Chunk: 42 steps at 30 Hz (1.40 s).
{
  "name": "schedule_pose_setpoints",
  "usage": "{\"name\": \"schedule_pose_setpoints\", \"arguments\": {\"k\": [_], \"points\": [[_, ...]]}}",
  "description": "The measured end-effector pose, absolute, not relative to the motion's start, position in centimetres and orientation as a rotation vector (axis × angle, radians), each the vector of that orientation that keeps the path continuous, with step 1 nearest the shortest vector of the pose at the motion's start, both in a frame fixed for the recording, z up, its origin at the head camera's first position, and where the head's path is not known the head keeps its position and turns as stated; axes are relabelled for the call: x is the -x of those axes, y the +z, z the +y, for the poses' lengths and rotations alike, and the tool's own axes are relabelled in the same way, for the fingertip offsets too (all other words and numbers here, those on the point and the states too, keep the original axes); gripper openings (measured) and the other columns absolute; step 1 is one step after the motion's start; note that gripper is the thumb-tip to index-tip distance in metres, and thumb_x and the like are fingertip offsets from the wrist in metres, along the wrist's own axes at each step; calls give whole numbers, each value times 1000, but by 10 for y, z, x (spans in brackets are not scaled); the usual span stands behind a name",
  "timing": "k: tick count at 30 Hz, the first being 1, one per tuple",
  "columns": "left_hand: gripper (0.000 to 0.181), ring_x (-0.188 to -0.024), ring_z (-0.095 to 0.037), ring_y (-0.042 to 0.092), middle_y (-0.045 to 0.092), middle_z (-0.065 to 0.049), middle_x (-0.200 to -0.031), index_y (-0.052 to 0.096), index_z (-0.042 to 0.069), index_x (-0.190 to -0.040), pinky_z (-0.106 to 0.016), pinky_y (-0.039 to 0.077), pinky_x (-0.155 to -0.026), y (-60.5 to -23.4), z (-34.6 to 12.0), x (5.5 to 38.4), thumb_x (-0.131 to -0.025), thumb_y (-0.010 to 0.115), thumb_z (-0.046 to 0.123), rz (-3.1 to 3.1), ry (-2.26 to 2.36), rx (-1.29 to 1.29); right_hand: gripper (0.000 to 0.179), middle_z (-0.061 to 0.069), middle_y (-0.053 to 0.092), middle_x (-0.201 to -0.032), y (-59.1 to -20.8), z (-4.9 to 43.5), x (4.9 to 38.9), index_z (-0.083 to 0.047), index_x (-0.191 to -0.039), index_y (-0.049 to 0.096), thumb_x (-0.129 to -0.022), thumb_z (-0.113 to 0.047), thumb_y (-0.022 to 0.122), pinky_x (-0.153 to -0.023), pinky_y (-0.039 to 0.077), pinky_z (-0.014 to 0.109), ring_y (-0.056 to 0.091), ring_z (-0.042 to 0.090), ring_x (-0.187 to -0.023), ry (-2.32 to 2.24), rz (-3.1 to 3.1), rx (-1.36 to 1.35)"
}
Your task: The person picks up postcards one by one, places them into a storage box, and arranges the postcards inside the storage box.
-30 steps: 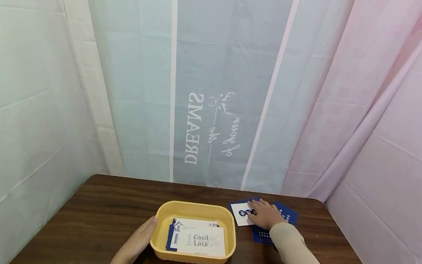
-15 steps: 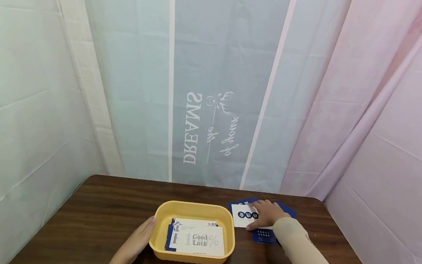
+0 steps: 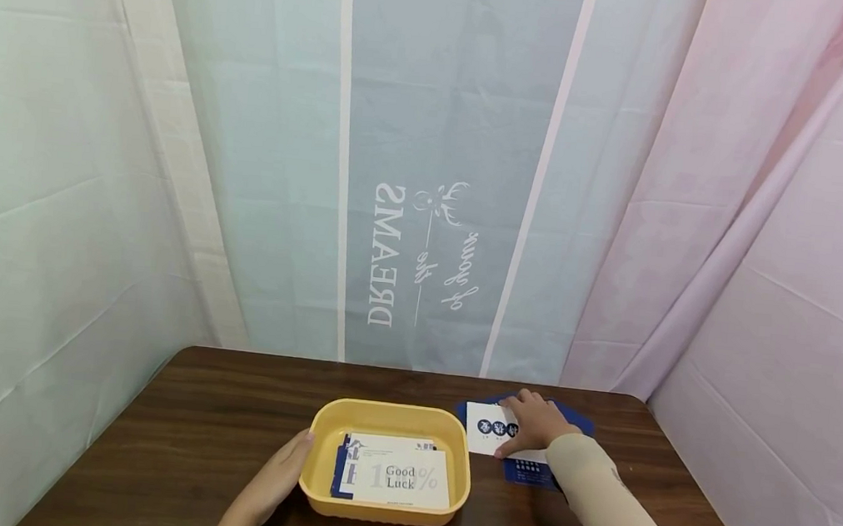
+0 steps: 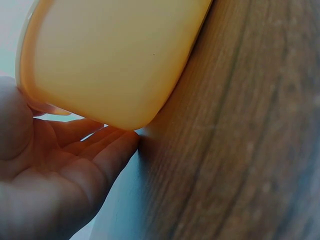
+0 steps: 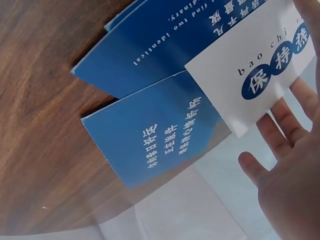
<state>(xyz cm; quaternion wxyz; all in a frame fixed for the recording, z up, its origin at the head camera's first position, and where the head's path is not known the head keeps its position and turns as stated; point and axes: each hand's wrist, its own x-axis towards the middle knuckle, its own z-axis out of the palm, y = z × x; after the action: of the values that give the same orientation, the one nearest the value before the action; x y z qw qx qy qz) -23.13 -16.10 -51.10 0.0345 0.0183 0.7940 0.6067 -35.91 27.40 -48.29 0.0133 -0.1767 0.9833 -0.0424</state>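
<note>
My left hand (image 3: 281,472) holds the left side of a yellow plastic basin (image 3: 382,513), thumb at the rim and fingers along the outer wall. In the left wrist view those fingers (image 4: 117,150) reach under the basin's rounded side. Inside lie several cards, a white "Good Luck" card (image 3: 409,489) on top. At the right my right hand (image 3: 538,428) grips a white card (image 3: 479,440) by two opposite edges. Dark blue ovals with white characters mark this card. Blue cards (image 5: 150,130) with white print lie fanned beneath it, partly hidden by hand and card.
A dark brown wooden table (image 3: 172,442) carries everything; its far edge runs behind the basin and cards. Pale fabric curtains (image 3: 433,130) surround it at the back and sides, with mirrored lettering on the back one.
My right hand has gone from lying flat over the white card to holding its edges, thumb now spread toward the near side. The card has shifted slightly right. My left hand stays at the basin.
</note>
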Motion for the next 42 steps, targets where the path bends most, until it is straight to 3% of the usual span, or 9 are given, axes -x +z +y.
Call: {"name": "schedule_pose_setpoints", "arguments": {"k": [2,7,10,16,22,27,34,42], "points": [[76,-144,-51,21,27,-36,-154,28,-17,-149,-66,19,-114,-511,-161,231,-109,33,48,2437,1866,-57,83,11,58,-117,-481,274,358,-12,-128,63,-65,-59,88,-99,43,62,55,33,-109,-162,3096,552],[76,-144,-51,20,26,-36,-154,27,-17,-149,-66,19,-114,-510,-161,231,-109,33,48,2432,1862,-53,33,10,62,-111,-478,275,355,-17,-115,66,-89,-34,77,-94,45,62,58,34,-107,-326,3189,531],[77,-144,-51,20,26,-36,-154,27,-17,-149,-66,19,-113,-509,-162,232,-109,33,49,2437,1849,-44,18,8,62,-107,-478,278,354,-19,-113,65,-96,-24,69,-91,46,62,59,31,-102,-391,3200,499],[78,-144,-51,20,26,-36,-155,27,-16,-149,-66,19,-113,-509,-162,233,-108,32,51,2443,1834,-27,16,3,64,-103,-479,281,355,-17,-115,65,-100,-20,62,-89,46,61,60,27,-97,-480,3196,463],[77,-143,-51,22,27,-36,-154,28,-16,-149,-66,20,-113,-510,-162,233,-109,32,50,2448,1838,-29,18,-2,68,-93,-474,283,354,-12,-115,66,-102,-13,54,-78,48,53,60,17,-80,-642,3207,492],[78,-143,-51,22,28,-36,-154,28,-17,-148,-66,20,-113,-510,-162,233,-108,32,50,2443,1844,-25,19,-1,67,-96,-471,283,354,-10,-116,64,-104,-12,50,-78,50,50,61,17,-83,-700,3226,504],[77,-143,-51,22,27,-36,-154,28,-17,-149,-66,20,-113,-511,-161,232,-109,32,49,2441,1849,-39,16,0,59,-84,-467,279,351,-9,-111,60,-105,-17,48,-66,45,36,53,17,-72,-907,3158,397],[76,-143,-51,22,27,-37,-154,27,-17,-148,-66,20,-113,-511,-160,232,-109,32,48,2443,1845,-42,16,2,58,-85,-461,274,350,-12,-104,60,-105,-22,49,-68,43,34,53,18,-75,-1057,3167,343]]}}
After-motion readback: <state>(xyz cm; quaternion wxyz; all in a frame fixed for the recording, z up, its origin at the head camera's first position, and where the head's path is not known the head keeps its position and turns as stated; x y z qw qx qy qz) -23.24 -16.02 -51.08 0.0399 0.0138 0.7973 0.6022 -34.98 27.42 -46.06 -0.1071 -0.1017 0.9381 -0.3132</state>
